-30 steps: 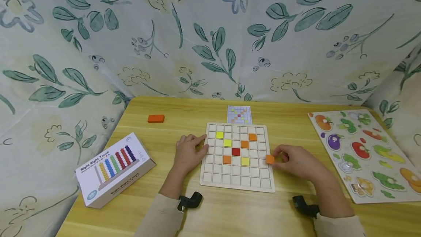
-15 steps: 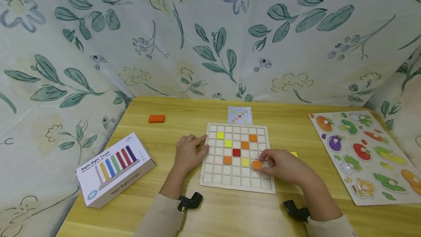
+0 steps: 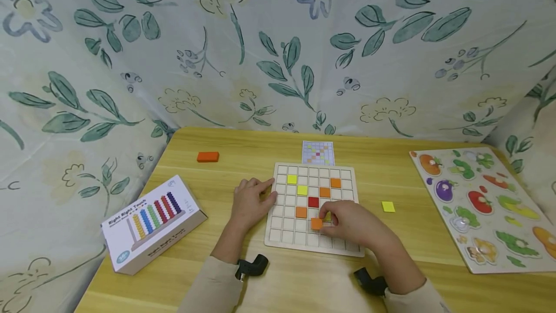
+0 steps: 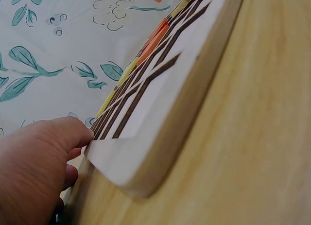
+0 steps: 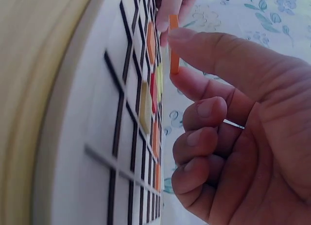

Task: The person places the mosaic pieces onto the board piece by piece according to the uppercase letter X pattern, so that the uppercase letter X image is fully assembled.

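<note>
A pale wooden grid board (image 3: pixel 273 238) lies flat on the table. Several coloured tiles sit in its squares, including a red tile (image 3: pixel 313 202) and yellow and orange ones. My right hand (image 3: pixel 354 226) pinches an orange square tile (image 3: pixel 316 223) between thumb and index finger, over the lower middle of the grid. In the right wrist view that orange tile (image 5: pixel 174 52) stands on edge above the board, other fingers curled. A yellow tile on the board is partly hidden by this hand. My left hand (image 3: pixel 251 203) rests at the board's left edge, thumb and index finger touching it.
Behind the board lies a small printed pattern card (image 3: pixel 318 152). A loose yellow tile (image 3: pixel 388 206) lies to the right, and an orange-red block (image 3: pixel 208 157) at the back left. A white toy box (image 3: pixel 152 226) stands left; a vegetable puzzle board (image 3: pixel 460 235) lies right.
My right hand has carried the orange tile leftward from the board's right edge to its lower middle, uncovering the loose yellow tile. The left hand has stayed at the board's edge.
</note>
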`<action>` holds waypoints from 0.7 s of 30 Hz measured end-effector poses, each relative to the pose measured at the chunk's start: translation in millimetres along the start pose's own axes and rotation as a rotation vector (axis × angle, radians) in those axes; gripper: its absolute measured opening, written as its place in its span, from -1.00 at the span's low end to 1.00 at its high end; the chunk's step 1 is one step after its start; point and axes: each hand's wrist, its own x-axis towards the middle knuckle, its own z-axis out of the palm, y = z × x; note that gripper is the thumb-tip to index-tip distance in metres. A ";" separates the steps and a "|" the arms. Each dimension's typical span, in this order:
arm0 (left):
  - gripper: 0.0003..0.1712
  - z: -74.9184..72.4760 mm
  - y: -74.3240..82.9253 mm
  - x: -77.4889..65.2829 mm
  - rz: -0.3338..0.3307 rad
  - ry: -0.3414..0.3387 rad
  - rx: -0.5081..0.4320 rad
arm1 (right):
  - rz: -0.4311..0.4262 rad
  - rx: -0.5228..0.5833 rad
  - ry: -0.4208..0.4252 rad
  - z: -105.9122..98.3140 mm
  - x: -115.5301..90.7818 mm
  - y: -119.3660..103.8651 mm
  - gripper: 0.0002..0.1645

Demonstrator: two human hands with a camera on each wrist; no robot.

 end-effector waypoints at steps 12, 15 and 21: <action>-0.52 -1.1 0.5 0.3 -0.002 -0.002 0.000 | -0.090 -0.071 0.012 22.3 18.6 -29.7 -0.77; -0.52 -0.8 0.2 0.3 -0.007 -0.008 0.004 | -0.107 -0.093 0.017 27.6 21.2 -37.0 -0.78; -0.51 -0.8 0.5 0.4 -0.009 -0.013 0.012 | -0.113 -0.150 0.076 36.6 26.3 -47.3 -0.78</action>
